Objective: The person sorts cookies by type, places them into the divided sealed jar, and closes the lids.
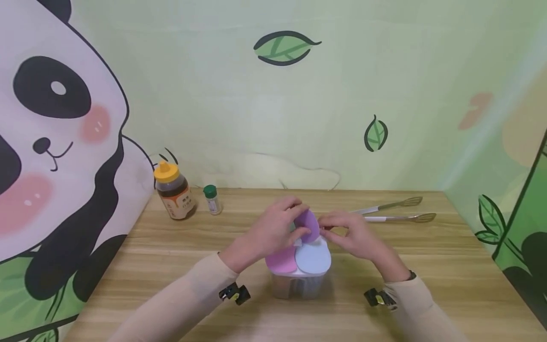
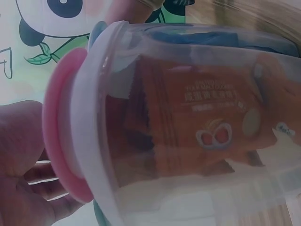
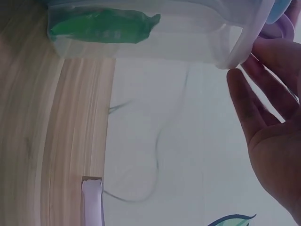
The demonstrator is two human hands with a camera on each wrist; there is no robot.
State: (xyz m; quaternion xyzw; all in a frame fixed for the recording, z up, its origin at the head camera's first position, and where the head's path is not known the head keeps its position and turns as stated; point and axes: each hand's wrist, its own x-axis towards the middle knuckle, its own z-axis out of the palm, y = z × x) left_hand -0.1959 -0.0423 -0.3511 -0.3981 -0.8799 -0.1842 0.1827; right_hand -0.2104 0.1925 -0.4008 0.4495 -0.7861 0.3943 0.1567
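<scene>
A clear storage box with a white top stands on the table. Its pink flap lid and light-blue flap lid lie down, while the purple flap lid is tipped up. My left hand holds the purple lid between thumb and fingers. At the box's far right corner, my right hand pinches the white rim with thumb and fingertips. Through the wall, orange snack packets show in the left wrist view, and a green packet in the right wrist view.
A honey jar with a yellow cap and a small green-capped shaker stand at the back left. Two whisks with white handles lie behind the right hand. A printed backdrop rises along the table's back edge.
</scene>
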